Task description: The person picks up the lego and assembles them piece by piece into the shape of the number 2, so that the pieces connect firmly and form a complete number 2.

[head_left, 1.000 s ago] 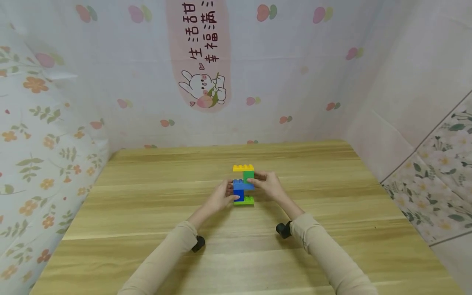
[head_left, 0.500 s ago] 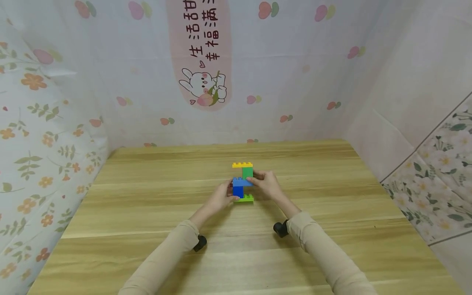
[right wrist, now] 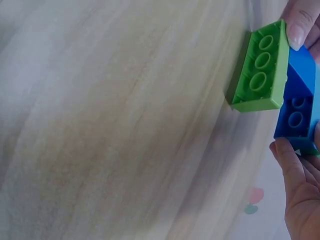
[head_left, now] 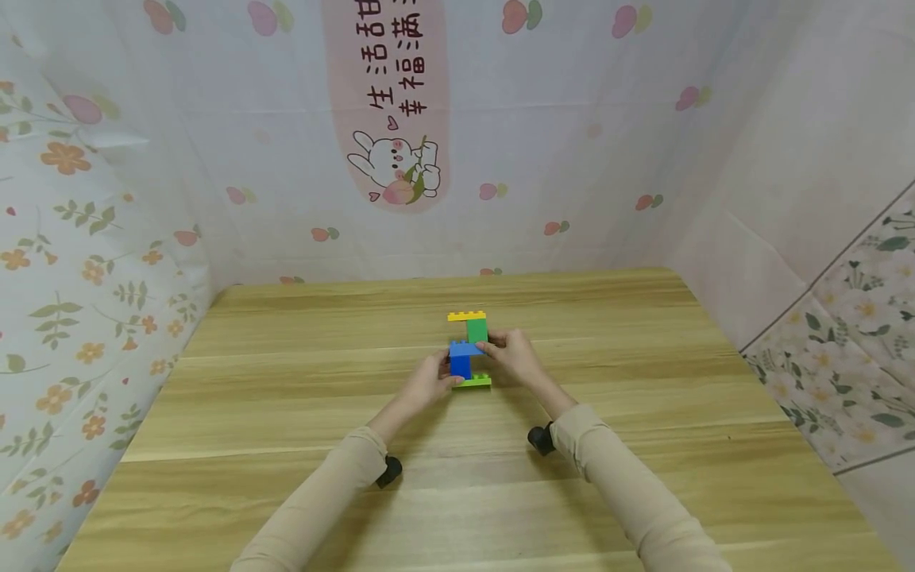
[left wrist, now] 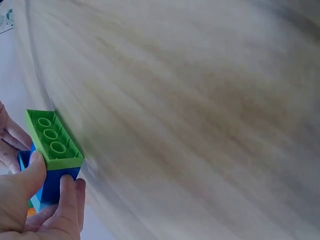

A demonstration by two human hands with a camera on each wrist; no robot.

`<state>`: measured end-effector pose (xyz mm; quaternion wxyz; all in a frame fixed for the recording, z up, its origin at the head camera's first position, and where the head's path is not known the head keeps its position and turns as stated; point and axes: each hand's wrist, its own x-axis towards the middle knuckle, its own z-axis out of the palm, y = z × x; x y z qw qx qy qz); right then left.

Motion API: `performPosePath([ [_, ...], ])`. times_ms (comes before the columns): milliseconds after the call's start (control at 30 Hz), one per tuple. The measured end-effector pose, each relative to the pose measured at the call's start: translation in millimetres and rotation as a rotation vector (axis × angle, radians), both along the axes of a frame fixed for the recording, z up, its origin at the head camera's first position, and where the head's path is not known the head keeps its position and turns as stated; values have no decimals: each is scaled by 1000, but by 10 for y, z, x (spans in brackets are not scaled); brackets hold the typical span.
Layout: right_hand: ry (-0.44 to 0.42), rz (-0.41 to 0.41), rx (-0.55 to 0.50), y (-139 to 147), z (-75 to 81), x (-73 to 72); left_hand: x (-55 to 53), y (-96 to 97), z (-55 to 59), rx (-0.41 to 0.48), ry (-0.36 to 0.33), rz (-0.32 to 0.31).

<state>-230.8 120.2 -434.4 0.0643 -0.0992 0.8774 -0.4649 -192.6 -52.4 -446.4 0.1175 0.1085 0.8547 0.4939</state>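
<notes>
Both hands hold a zigzag stack of toy building bricks. From the bottom up come a lime green brick (head_left: 480, 380), a dark blue brick (head_left: 461, 367), a lighter blue brick (head_left: 461, 349), a green brick (head_left: 476, 331) and a yellow brick (head_left: 466, 316). My left hand (head_left: 426, 383) grips the dark blue brick, its thumb at the lime one. Opposite it, my right hand (head_left: 518, 359) pinches the stack where the lighter blue and green bricks meet. The lime brick's hollow underside shows in both wrist views. Fingers hide parts of the stack's sides.
The wooden table (head_left: 250, 381) extends around the hands. A patterned cloth (head_left: 572, 159) hangs behind its far edge, with more printed cloth to the left and right. A black wrist camera (head_left: 541, 439) sits under the right sleeve and another black camera (head_left: 389, 472) under the left.
The stack has shifted slightly away from me, and its upper part now leans a little left. Both hands have moved with it, their grips unchanged. The head view has shifted slightly.
</notes>
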Motion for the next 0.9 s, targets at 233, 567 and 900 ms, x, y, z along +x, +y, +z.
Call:
performPosePath([
  [233, -17, -7, 13, -24, -3, -46, -39, -16, 7, -27, -22, -2],
  [567, 5, -47, -1, -74, -20, -88, -87, -32, 36, -66, -61, 37],
  [900, -14, -110, 36, -83, -42, -119, -112, -45, 7, -28, -60, 29],
])
